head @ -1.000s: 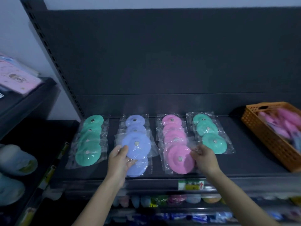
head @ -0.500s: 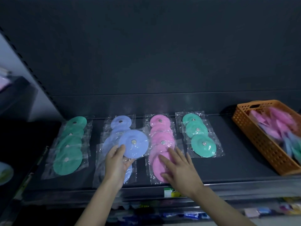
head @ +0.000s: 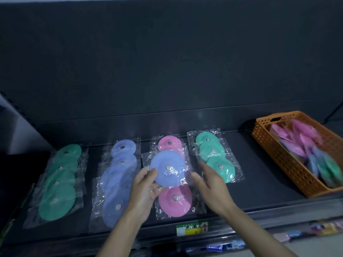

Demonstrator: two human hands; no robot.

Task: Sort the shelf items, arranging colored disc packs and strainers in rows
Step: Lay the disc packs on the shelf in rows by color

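- While the left hand (head: pixel 146 184) pinches a clear-wrapped lavender plastic disc (head: pixel 168 168) over the pink disc row (head: pixel 174 199), the right hand (head: pixel 209 182) hovers open beside it.
- Likely next: set it onto the lavender row (head: pixel 118 175).

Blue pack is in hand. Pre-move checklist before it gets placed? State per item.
1. Left hand grips the blue disc pack: ok.
2. Right hand is free, fingers straight beside the pack: ok.
3. Right hand touches the wrapper: cannot tell.
4. Held pack is over its own colour: not ok, it hangs over the pink row.
5. Blue row has room for it: cannot tell, the image is blurred there.
6. Orange basket is emptied: not ok, mixed packs lie in it.
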